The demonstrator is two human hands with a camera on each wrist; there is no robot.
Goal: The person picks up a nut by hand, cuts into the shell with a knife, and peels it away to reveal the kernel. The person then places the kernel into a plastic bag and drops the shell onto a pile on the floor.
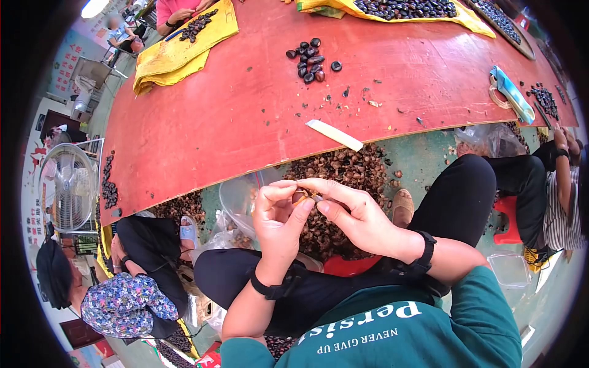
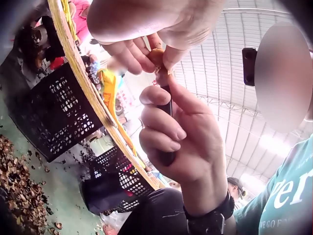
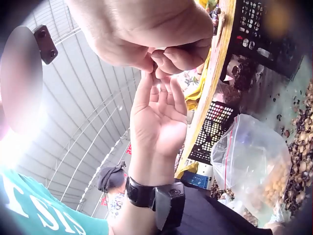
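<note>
A brown nut (image 1: 299,196), partly peeled to orange, is pinched between the thumb and fingers of the left hand (image 1: 277,216). Touching it from the other side is the right hand (image 1: 363,222). The left wrist view shows the nut (image 2: 157,57) between the left hand (image 2: 156,24) above and the right hand (image 2: 188,132) below, whose fingers curl round a black-handled tool (image 2: 167,157); its tip is hidden. In the right wrist view the left hand (image 3: 160,120) meets the right hand (image 3: 142,32) at the fingertips, and the nut is mostly hidden.
Dark nuts (image 1: 311,61) and a pale strip (image 1: 335,135) lie on the red table (image 1: 233,116). Shell pieces (image 1: 337,175) cover the floor below its edge, beside a clear bag (image 1: 239,199). Other people sit at both sides, and a fan (image 1: 66,187) stands left.
</note>
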